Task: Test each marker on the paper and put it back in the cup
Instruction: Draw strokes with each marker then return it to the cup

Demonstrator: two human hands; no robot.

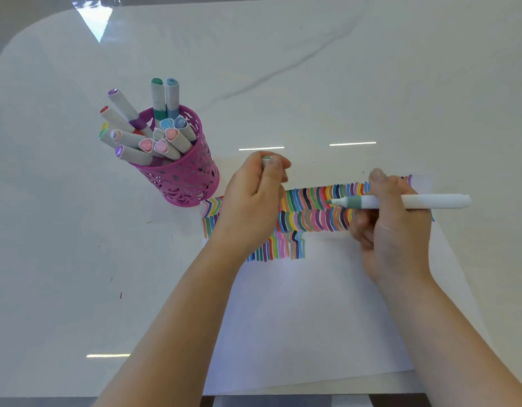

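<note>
The right hand (392,230) is gripping an uncapped white marker (430,201) with its fingers curled round the barrel. The marker is lying almost level, its grey-green collar and fine tip pointing left, over the upper rows of coloured strokes (309,212). Whether the tip is touching the sheet cannot be told.

The left hand (254,207) is hovering over the left part of the strokes and pinching a small cap (266,160) between thumb and fingertips at its far end. Only a pale green sliver of the cap is showing.

The paper (312,318) is lying flat on the white marbled counter (342,69), reaching to the near edge. The strokes are filling its far end in three rows, the nearest row being the shortest and stopping about midway across.

The pink cut-out cup (189,183) is standing on the counter just beside the paper's far left corner, left of the left hand. It is holding a bundle of capped markers (154,136), most leaning to the left, two standing taller at the far side with green and blue caps.
</note>
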